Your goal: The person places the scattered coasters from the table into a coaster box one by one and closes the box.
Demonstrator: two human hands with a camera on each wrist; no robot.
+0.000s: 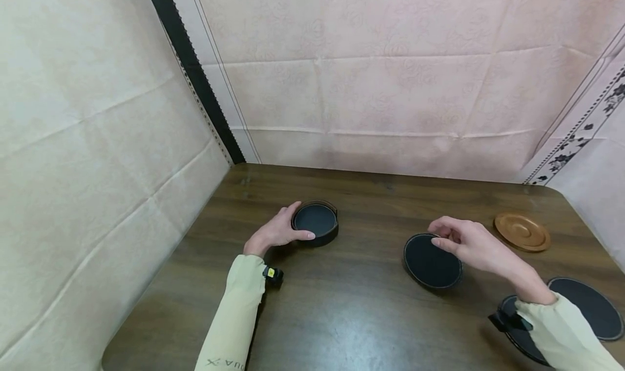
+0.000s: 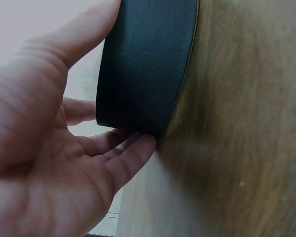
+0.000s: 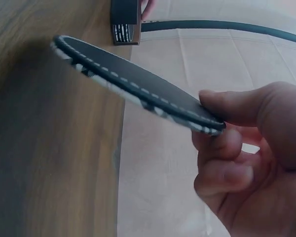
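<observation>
My left hand [image 1: 277,231] grips a round black coaster holder [image 1: 323,236] on the table, its thumb at the near side and fingers around the far side. In the left wrist view, the holder's smooth dark wall [image 2: 143,64] lies between thumb and fingers. To the right, my right hand [image 1: 471,246] pinches a round black coaster [image 1: 432,262] by its edge. The right wrist view shows this coaster [image 3: 138,81] tilted above the table, with white stitching around its rim and a black-and-white underside. The holder's slotted side [image 3: 122,33] also appears there.
A round brown wooden piece [image 1: 522,231] with concentric rings lies at the back right of the wooden table [image 1: 342,306]. Two more black coasters lie under and beside my right forearm, one of them [image 1: 586,306] farther right. Pale cloth walls [image 1: 366,100] surround the table.
</observation>
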